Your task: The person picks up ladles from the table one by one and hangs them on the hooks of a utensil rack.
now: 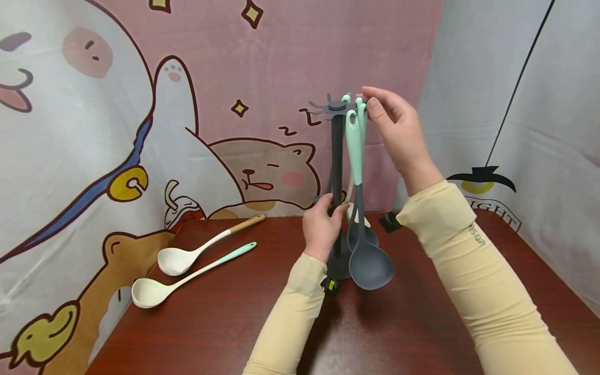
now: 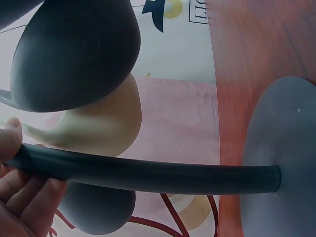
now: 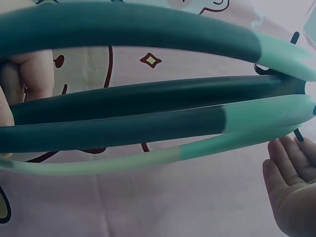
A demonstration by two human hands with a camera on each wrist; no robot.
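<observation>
A dark grey utensil rack (image 1: 337, 151) stands upright on the table, with a round base (image 2: 291, 148) and curved hooks on top. My left hand (image 1: 321, 226) grips its post low down, fingers and thumb round it. From the rack's right side hangs a grey ladle with a mint handle (image 1: 354, 151), its bowl (image 1: 371, 265) facing me. Behind it hang another grey ladle (image 1: 367, 237) and a cream-headed utensil (image 2: 106, 121) with a mint handle. My right hand (image 1: 398, 125) is at the top, thumb and fingertips pinching a hook's end beside the mint handle tops.
Left on the table (image 1: 225, 328) lie a white ladle (image 1: 177, 260) with a wooden-looking handle and a cream ladle (image 1: 151, 292) with a mint handle end. A printed cloth (image 1: 375, 47) hangs behind the table's back edge.
</observation>
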